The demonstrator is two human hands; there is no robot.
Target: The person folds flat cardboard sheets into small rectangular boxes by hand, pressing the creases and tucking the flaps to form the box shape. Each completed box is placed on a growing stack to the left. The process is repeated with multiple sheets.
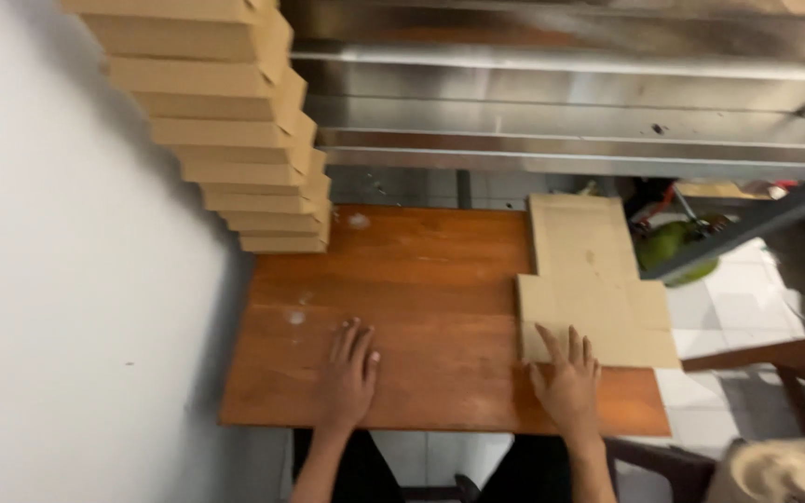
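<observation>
1. Left hand (347,373) lies flat on the wooden desk (421,279), palm down, fingers spread and pointing away from the person. It grips nothing, just bare wood underneath.
2. Right hand (568,380) is flat too, open, fingers stretched forward with their tips resting on the near corner of the flat cardboard blank (589,298). It presses on the card, not clutching it.
3. That cardboard blank sits at the right side of the desk, unfolded, an L-like shape: a narrow panel running toward the far edge and a wider panel near the hand. Its right edge overhangs the desk a little.
4. Between the two hands there's open brown wood, with a few pale smudges (296,317) just ahead of the left hand.
5. At the far left corner, against the pale wall (67,279), rises a tall stack of folded cardboard boxes (235,121), leaning out step by step toward the top.
6. Beyond the desk runs a steel shelf (561,102), shiny, spanning the width of the view.
7. Off to the right, under the shelf, something green (668,244) sits over a white tiled floor (747,307); what it is I cannot tell.
</observation>
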